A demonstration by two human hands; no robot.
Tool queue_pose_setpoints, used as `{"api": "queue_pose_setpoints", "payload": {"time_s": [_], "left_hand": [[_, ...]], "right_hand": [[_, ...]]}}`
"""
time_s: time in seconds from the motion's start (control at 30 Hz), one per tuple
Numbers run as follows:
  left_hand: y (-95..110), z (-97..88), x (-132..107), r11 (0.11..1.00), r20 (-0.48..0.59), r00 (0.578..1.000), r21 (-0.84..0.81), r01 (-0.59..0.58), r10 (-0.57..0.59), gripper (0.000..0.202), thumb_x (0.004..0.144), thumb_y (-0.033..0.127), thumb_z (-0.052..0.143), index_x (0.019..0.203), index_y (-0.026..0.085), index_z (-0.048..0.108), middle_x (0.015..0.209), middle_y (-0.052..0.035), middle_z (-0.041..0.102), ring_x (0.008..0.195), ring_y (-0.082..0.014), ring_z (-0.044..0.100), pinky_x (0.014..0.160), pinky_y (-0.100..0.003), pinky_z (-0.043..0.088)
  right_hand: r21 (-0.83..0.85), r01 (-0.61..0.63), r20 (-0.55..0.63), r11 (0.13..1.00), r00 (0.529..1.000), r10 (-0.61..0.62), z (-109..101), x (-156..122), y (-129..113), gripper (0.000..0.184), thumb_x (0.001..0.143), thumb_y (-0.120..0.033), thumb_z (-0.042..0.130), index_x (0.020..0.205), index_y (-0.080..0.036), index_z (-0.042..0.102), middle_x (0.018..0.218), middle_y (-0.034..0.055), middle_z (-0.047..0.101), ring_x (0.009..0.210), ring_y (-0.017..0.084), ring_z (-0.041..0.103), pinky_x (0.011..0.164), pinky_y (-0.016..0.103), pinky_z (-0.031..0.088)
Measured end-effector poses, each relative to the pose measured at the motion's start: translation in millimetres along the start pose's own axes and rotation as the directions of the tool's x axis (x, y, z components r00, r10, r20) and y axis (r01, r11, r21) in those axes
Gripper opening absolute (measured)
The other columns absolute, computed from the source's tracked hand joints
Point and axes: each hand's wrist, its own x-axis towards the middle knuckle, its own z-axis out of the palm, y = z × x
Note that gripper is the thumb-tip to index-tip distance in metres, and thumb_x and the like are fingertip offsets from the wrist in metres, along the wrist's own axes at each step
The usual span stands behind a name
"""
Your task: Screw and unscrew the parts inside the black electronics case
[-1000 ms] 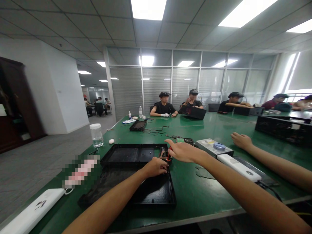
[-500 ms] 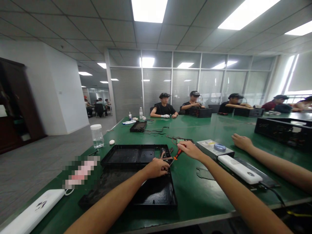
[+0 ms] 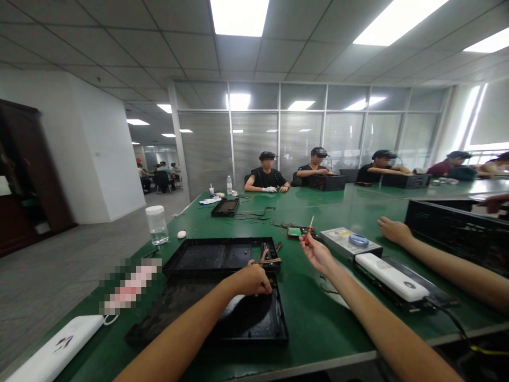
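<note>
My right hand (image 3: 318, 255) grips a screwdriver (image 3: 308, 234) with a red and black handle, its thin blade pointing up and clear of the table. Over the lower black plastic tray (image 3: 274, 326), my left hand (image 3: 253, 279) is closed, fingertips pinched together near its right wall. Whatever those fingers hold, if anything, is too small to make out. Just beyond lies another black plastic tray (image 3: 204, 255), with striped ribbon wires (image 3: 269, 259) and small parts at its right end. A green circuit board (image 3: 294, 232) with wires rests beyond my right hand.
On the right are a metal box (image 3: 344, 239) with a blue roll (image 3: 359, 240) on it, a white power bank (image 3: 392, 276) and another person's arm (image 3: 433, 265) beside a black computer case (image 3: 449, 233). A clear jar (image 3: 158, 225) stands left. Several people sit across the green table (image 3: 318, 339).
The screwdriver has come away from my left hand; its blade, earlier pointing down at those fingers, now points up. My left hand has dropped slightly towards me over the lower tray.
</note>
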Motion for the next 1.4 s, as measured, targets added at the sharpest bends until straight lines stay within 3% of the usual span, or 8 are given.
{"api": "queue_pose_setpoints", "payload": {"time_s": [0.17,0.37,0.53,0.57,0.7,0.93,1.1,1.4], "left_hand": [[10.8,-2.7,-2.9,0.998,-0.02,0.999,0.054,-0.045,0.046,0.016,0.075,0.034,0.058,0.083,0.023,0.067,0.075,0.0012,0.067,0.074,-0.0122,0.059,0.08,-0.023,0.035],[12.8,-27.5,-4.1,0.961,-0.174,0.973,0.201,0.189,-0.154,0.028,0.081,0.035,0.049,0.104,0.017,0.049,0.078,-0.0032,0.061,0.072,-0.0159,0.057,0.066,-0.023,0.039],[-24.4,-59.8,-21.6,0.878,-0.125,0.915,0.259,0.403,-0.384,0.03,0.078,0.042,0.05,0.093,0.016,0.043,0.079,-0.0023,0.056,0.069,-0.0154,0.054,0.058,-0.022,0.036],[-33.8,-62.3,-26.6,0.874,-0.078,0.908,0.25,0.417,-0.411,0.029,0.077,0.042,0.052,0.09,0.017,0.045,0.078,-0.0013,0.056,0.069,-0.0144,0.054,0.057,-0.021,0.036],[-62.9,-55.0,-44.3,0.883,0.162,0.879,0.233,0.408,-0.449,0.026,0.071,0.041,0.059,0.083,0.018,0.052,0.076,0.001,0.057,0.068,-0.0124,0.054,0.054,-0.019,0.035],[-64.1,-36.6,-47.2,0.883,0.148,0.961,0.445,0.147,-0.234,0.02,0.068,0.027,0.064,0.086,0.019,0.057,0.089,-0.0045,0.061,0.084,-0.0193,0.057,0.068,-0.024,0.041],[-47.9,-67.8,-46.0,0.872,0.075,0.981,0.474,0.122,-0.178,0.022,0.071,0.03,0.062,0.088,0.018,0.057,0.087,-0.0047,0.061,0.085,-0.0197,0.056,0.072,-0.026,0.041],[54.1,-130.8,-75.1,0.912,0.088,0.99,0.406,0.067,-0.112,0.018,0.078,0.033,0.055,0.09,0.019,0.054,0.088,-0.0025,0.058,0.083,-0.0174,0.054,0.071,-0.026,0.039]], "right_hand": [[-0.311,0.156,0.154,0.938,0.982,-0.113,14.1,-18.8,1.0,0.021,0.065,-0.025,0.066,0.068,-0.018,0.046,0.061,-0.0037,0.054,0.049,0.007,0.051,0.046,0.019,0.044],[-0.758,0.421,0.455,0.497,0.889,-0.059,41.9,-57.5,-2.5,0.029,0.083,-0.039,0.039,0.067,-0.016,0.05,0.05,-0.0039,0.046,0.045,0.008,0.043,0.045,0.021,0.034],[-0.504,0.855,0.851,0.12,0.469,0.235,72.1,-140.6,-2.8,0.018,0.079,-0.029,0.049,0.092,-0.019,0.055,0.088,0.0026,0.06,0.077,0.015,0.054,0.064,0.024,0.037],[-0.473,0.881,0.844,0.029,0.443,0.302,73.3,-159.7,-1.4,0.019,0.076,-0.027,0.053,0.093,-0.02,0.054,0.087,0.002,0.06,0.074,0.015,0.054,0.061,0.024,0.036],[-0.505,0.816,0.753,-0.282,0.576,0.318,60.9,-212.1,3.6,0.016,0.071,-0.016,0.054,0.087,-0.02,0.052,0.081,0.0018,0.059,0.069,0.017,0.052,0.054,0.026,0.03],[-0.592,0.758,0.704,-0.274,0.652,0.28,34.2,-206.3,2.5,0.008,0.073,-0.016,0.049,0.079,-0.022,0.05,0.08,-0.0013,0.057,0.072,0.016,0.05,0.057,0.027,0.026],[-0.642,0.73,0.654,-0.233,0.68,0.331,39.7,-165.5,6.2,0.012,0.071,-0.016,0.05,0.082,-0.021,0.051,0.083,-0.0007,0.057,0.076,0.014,0.051,0.063,0.024,0.031],[-0.633,0.774,0.763,-0.022,0.628,0.153,45.1,-58.8,37.1,0.027,0.079,-0.028,0.046,0.1,-0.015,0.057,0.103,0.0109,0.058,0.098,0.023,0.05,0.085,0.036,0.035]]}}
